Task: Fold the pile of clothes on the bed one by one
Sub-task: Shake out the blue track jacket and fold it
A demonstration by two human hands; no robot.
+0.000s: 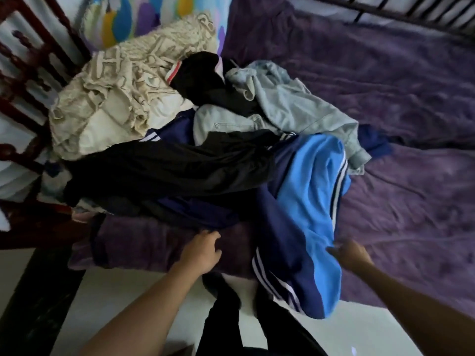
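One cream blanket lies left of the single pile of clothes on the bed. At the pile's near edge, the left hand reaches dark cloth with curled fingers. The blurred right hand meets one blue jacket, and I cannot tell whether either hand grips.

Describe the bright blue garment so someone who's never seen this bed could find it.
Start at the purple bedspread and find the clothes pile on its left half. The garment hangs off the pile's near edge, beside the right hand. It alone is sky blue, with navy panels and white stripes.
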